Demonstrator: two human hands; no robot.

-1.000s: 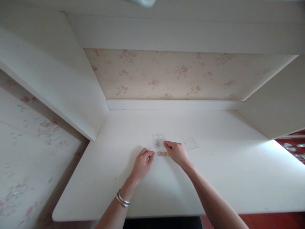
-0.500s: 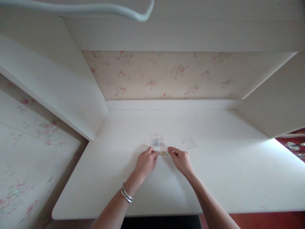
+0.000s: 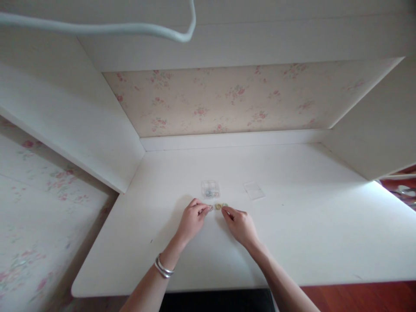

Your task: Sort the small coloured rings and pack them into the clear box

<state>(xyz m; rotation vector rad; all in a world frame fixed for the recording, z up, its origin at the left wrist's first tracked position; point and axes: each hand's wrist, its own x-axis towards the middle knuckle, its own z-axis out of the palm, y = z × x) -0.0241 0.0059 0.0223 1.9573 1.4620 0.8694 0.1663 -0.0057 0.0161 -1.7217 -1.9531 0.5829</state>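
Note:
My left hand point(image 3: 194, 219) is closed in a pinch on a small ring-shaped piece point(image 3: 211, 208), just above the white tabletop. Beside it a yellowish ring-shaped piece point(image 3: 218, 206) lies on the table. A pale greenish piece point(image 3: 225, 205) sits against its right side, partly behind my right fingertips. My right hand point(image 3: 239, 224) has thumb and forefinger pressed together at these pieces; whether anything is between them is hidden. Behind the hands stands a clear compartment box point(image 3: 210, 189) with small ring-like pieces in its front compartments. A clear flat lid point(image 3: 254, 190) lies to its right.
The white desk point(image 3: 325, 225) has side panels and a back ledge below floral wallpaper point(image 3: 208, 99). A pale cable or bar point(image 3: 130, 28) crosses the upper left. Metallic items point(image 3: 406, 190) show at the right edge. A dark surface point(image 3: 217, 301) lies below the front edge.
The view has tilted slightly. My right fingertips have come down and left, close to the greenish piece. More of the small piece in my left fingers now shows.

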